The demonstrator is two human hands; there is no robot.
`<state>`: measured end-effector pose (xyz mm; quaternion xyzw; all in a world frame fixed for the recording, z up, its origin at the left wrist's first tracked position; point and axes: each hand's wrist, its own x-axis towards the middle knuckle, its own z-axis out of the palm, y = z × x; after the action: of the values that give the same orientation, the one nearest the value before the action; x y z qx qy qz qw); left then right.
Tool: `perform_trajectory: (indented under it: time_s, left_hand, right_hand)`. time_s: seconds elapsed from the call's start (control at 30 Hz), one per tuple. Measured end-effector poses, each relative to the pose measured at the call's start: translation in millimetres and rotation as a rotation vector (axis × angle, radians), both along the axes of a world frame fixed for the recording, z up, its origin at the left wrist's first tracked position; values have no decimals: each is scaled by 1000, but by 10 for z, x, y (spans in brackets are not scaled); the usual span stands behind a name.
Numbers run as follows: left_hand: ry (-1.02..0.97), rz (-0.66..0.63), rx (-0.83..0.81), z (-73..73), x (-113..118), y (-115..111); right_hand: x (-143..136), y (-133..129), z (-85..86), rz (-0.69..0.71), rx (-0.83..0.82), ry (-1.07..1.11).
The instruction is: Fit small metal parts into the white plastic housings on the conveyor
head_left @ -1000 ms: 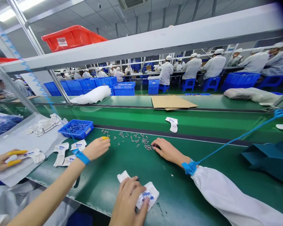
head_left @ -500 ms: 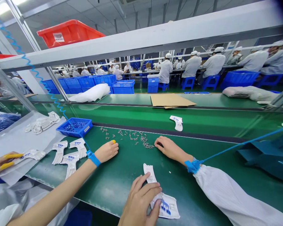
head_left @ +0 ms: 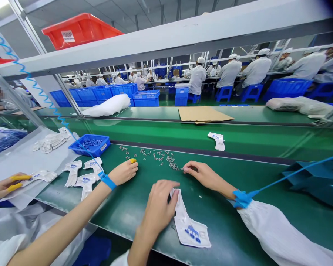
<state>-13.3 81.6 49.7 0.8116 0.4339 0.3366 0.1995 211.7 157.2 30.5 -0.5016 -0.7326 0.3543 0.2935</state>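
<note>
In the head view, a white gun-shaped plastic shell half (head_left: 192, 231) with blue inserts lies on the green bench close to me. My left hand (head_left: 160, 205) is at its narrow upper end, thumb and curled forefinger around that end. Farther up, my right hand (head_left: 198, 175), thumb and forefinger pinched together, touches the near right end of a scatter of tiny metal screws (head_left: 170, 160). Whatever sits between those fingertips is too small to make out. A co-worker's hand (head_left: 124, 171) with a yellow finger cot rests left of the screws.
On the left are more white shells (head_left: 73, 171), a blue tray (head_left: 91, 145) of blue parts and the co-worker's other hand (head_left: 5, 186). One shell (head_left: 218, 141) lies on the green belt (head_left: 155, 129). A blue cord (head_left: 296, 171) runs from my right wrist.
My left hand has slid from the middle of the shell up to its narrow end, uncovering the blue inserts. My right hand stays by the screws, its fingertips now closer together.
</note>
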Motion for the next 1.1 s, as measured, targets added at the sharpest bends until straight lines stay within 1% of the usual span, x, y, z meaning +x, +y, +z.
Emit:
perform_trajectory:
  time_s: [0.07,0.13,0.17,0.23,0.3,0.37,0.5,0.57,0.67,0.77,0.8,0.87,0.93,0.97,1.03,1.1]
  left_hand:
    - [12,-33,-7,67,104,284]
    - [15,-95,-23,98,217,526]
    - [15,-134,-32,98,269,613]
    - [12,-200,-46,78,353,712]
    - [3,-237,-56,47,401,732]
    - [-8,-254,-68,23,422,714]
    - [-59,-274,-130,22,441,691]
    - [-102,-270,-180,26,456,700]
    - [-150,-270,-252,6,489,721]
    - [-150,-276,-283,-44,519,725]
    - [-139,-273,-280,-59,523,721]
    - [-104,-267,-255,-74,519,706]
    - [-59,-283,-219,-63,504,681]
    - [-18,-315,-195,-50,497,665]
    - [102,-406,-136,-24,494,627]
    - [249,-481,-79,-13,511,591]
  right_hand:
    - [26,-111,3,6,-87,153]
    - [51,-210,-19,-13,-149,259]
    - [63,-250,-37,-34,-170,298]
    - [90,-308,-78,-80,-193,359]
    - [118,-346,-113,-117,-182,395]
    - [141,-377,-122,-144,-128,388]
    - [172,-444,-53,-200,17,247]
    - [177,-472,-12,-208,64,206]
    - [155,-481,-23,-194,73,265]
    - [112,-443,-117,-216,29,403]
    - [106,-424,-150,-235,21,412]
    - [128,-392,-190,-274,49,303]
    - [204,-382,-178,-281,117,99]
    - [258,-389,-154,-263,146,9]
    - [377,-433,-86,-183,156,-100]
    - [477,-507,-26,-70,114,-143]
